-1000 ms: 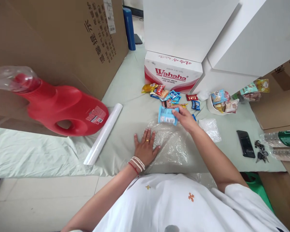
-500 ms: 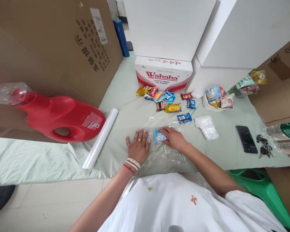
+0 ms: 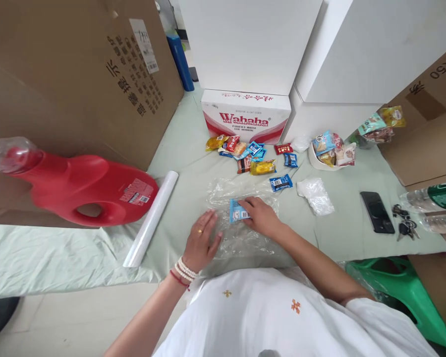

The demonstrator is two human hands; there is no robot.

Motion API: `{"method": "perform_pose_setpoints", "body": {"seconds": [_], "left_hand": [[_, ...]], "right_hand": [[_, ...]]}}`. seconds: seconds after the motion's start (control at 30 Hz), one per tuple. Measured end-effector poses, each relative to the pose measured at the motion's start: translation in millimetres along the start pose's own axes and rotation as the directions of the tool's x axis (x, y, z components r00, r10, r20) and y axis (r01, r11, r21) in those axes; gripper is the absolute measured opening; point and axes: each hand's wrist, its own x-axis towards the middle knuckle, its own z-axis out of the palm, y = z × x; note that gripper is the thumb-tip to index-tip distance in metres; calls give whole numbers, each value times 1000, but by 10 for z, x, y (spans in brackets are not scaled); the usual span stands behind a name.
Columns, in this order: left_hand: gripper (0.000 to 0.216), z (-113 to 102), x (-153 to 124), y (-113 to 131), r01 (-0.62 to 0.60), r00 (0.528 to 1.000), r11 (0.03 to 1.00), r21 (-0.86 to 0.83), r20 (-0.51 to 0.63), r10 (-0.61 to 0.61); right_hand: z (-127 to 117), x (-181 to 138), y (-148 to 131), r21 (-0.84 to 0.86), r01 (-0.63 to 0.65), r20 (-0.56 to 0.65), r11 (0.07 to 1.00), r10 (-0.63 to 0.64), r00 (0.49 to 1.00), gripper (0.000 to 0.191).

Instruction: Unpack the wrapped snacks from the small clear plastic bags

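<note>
A sheet of clear plastic wrap [image 3: 241, 238] lies flat on the pale green cloth [image 3: 78, 248] in front of me. On it rests a light blue snack packet [image 3: 238, 210], and my right hand [image 3: 259, 215] presses down on that packet with fingers flat. My left hand [image 3: 200, 241], with a ring and bead bracelets, hovers at the wrap's left edge, fingers extended and slightly curled. A pile of small snack packets [image 3: 252, 153] lies farther back.
A roll of plastic wrap [image 3: 150, 218] and a red detergent jug [image 3: 82, 191] lie at left. Behind stand a Wahaha carton [image 3: 245, 116] and large cardboard boxes. A white bowl of snacks [image 3: 329, 151], crumpled plastic [image 3: 314, 194], a phone [image 3: 377, 212], keys [image 3: 403, 223] and a green container [image 3: 397, 287] are at right.
My right hand brought the blue packet from the snack pile down onto the plastic wrap. My left hand lifted off the wrap and drew back toward me.
</note>
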Motion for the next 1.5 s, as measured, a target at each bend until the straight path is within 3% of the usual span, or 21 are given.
{"method": "perform_pose_setpoints", "body": {"seconds": [0.07, 0.13, 0.2, 0.27, 0.37, 0.4, 0.5, 0.67, 0.77, 0.87, 0.93, 0.97, 1.0, 1.03, 1.1, 1.13, 1.23, 1.3, 1.37, 1.43, 1.5], "left_hand": [[60, -61, -145, -91, -159, 983, 984, -84, 82, 166], [64, -115, -288, -190, -208, 964, 972, -113, 147, 224], [59, -150, -395, -271, -177, 961, 976, -123, 194, 199], [43, -164, -435, -321, -136, 958, 979, -149, 232, 169], [24, -186, -338, -353, -74, 960, 966, -247, 246, 137], [24, -207, -268, -358, -44, 963, 955, -295, 242, 119], [29, -322, 26, -368, 82, 961, 906, -416, 273, 38], [42, -392, 678, -447, 276, 936, 868, -413, 322, -144], [35, -303, 1020, -534, 369, 927, 889, -273, 171, -333], [26, -298, 1100, -506, 462, 870, 867, -184, -92, -483], [25, -354, 974, -343, 446, 819, 885, -134, -338, -464], [24, -380, 877, -219, 401, 792, 911, -90, -466, -395], [22, -393, 772, -74, 326, 797, 945, -41, -526, -298], [21, -384, 675, 80, 199, 844, 980, 3, -508, -169], [30, -283, 541, 369, -77, 946, 997, 29, -315, 82], [37, -194, 515, 482, -129, 969, 991, 32, -209, 133], [43, 128, 562, 631, -123, 992, 991, 51, 39, 121], [42, 291, 624, 602, -89, 989, 994, 62, 126, 81], [41, 367, 658, 541, -81, 986, 995, 66, 153, 71], [40, 377, 655, 494, -92, 985, 994, 66, 150, 81], [40, 369, 628, 479, -104, 986, 993, 62, 140, 94]], "right_hand": [[101, -50, 32, 35, 27, 8, 999, -27, 1000, 67], [166, -256, 129, 97, 67, -67, 993, -61, 996, 69], [208, -577, 255, 137, 132, -137, 982, -114, 984, 68], [257, -909, 366, 139, 202, -123, 970, -185, 975, 65], [331, -1203, 443, 164, 210, -114, 964, -193, 975, 33], [334, -1219, 445, 191, 193, -134, 962, -169, 976, 24], [201, -1050, 441, 333, 129, -160, 934, -79, 984, 26], [-216, -503, 596, 438, -79, -37, 895, 106, 994, 36], [-267, -253, 725, 339, -217, 34, 915, 218, 975, 32], [-190, -141, 776, 200, -300, 80, 933, 290, 954, 26], [-149, -137, 753, 122, -327, 95, 937, 317, 944, 24], [-150, -147, 728, 86, -337, 103, 938, 328, 939, 25], [-168, -159, 694, 47, -346, 117, 937, 339, 934, 25], [-205, -169, 655, -2, -352, 140, 936, 349, 927, 26], [-320, -162, 563, -127, -351, 171, 928, 369, 914, 27], [-387, -137, 511, -193, -339, 155, 921, 370, 916, 27], [-527, 54, 342, -300, -267, 5, 916, 281, 960, 32], [-520, 272, 236, -289, -195, -38, 937, 192, 981, 38], [-449, 526, 158, -256, -165, -1, 953, 170, 985, 48], [-375, 757, 120, -221, -215, 39, 951, 229, 973, 58], [-349, 903, 117, -182, -270, 89, 945, 289, 953, 51]]}}
